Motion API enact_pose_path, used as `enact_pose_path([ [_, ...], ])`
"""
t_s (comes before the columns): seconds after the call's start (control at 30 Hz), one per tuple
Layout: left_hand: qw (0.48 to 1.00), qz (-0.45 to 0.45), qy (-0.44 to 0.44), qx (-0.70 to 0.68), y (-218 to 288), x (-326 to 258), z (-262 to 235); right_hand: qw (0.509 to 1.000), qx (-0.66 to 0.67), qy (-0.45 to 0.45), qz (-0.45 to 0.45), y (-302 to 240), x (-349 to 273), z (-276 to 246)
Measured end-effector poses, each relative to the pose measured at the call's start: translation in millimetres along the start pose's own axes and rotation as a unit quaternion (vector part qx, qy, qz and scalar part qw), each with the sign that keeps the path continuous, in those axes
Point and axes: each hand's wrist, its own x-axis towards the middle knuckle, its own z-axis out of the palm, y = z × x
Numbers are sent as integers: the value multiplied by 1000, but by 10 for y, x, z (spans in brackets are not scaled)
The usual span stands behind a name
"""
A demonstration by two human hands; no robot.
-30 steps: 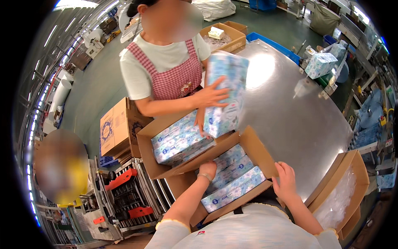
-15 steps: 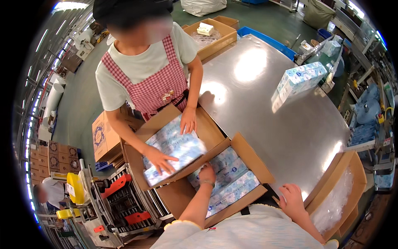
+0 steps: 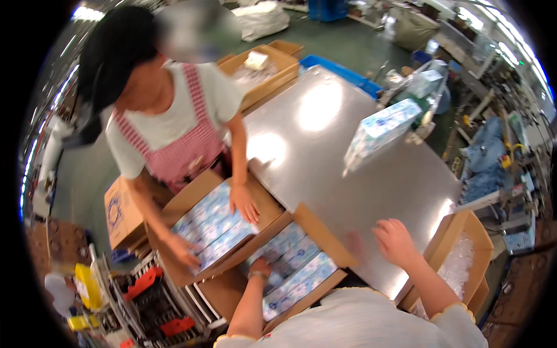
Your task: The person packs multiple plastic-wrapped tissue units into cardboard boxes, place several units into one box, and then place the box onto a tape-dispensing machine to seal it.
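Note:
My left hand (image 3: 260, 267) reaches down into the near open cardboard box (image 3: 325, 236), against the blue and white flower-printed packs (image 3: 301, 255) in it. Its fingers are blurred and partly hidden. Over the near edge of the metal table, my right hand (image 3: 395, 242) is open and empty, fingers stretched forward. Across from me, a co-worker in a checked apron has both hands at a second open box (image 3: 169, 248) filled with similar packs (image 3: 213, 216). One larger wrapped pack (image 3: 383, 129) of the same pattern stands on the table's far right part.
The shiny metal table (image 3: 313, 156) extends beyond the boxes. A carton with clear plastic bags (image 3: 458, 264) is at my right. Roller conveyor parts with red pieces (image 3: 144, 282) lie at left, beside a brown carton (image 3: 120, 211). Another carton (image 3: 278, 72) and a blue tray (image 3: 342, 78) border the table's far side.
The view has turned, shifting the scene leftward. My right hand has moved forward over the table. The co-worker's tilted pack now lies in the far box. My left hand stays in the near box.

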Motion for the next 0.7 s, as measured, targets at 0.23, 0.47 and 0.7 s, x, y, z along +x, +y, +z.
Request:
enact_pose_path([
  [0.23,967,121,112,-195,870,-636,-915,971,-213,28,109,1873,1838,-218],
  [0.47,942,193,226,-157,2017,-638,-2036,930,-338,-60,136,2675,2764,374],
  [0.7,900,351,259,-4,2716,167,-2003,989,-14,-124,-73,1153,2617,403],
])
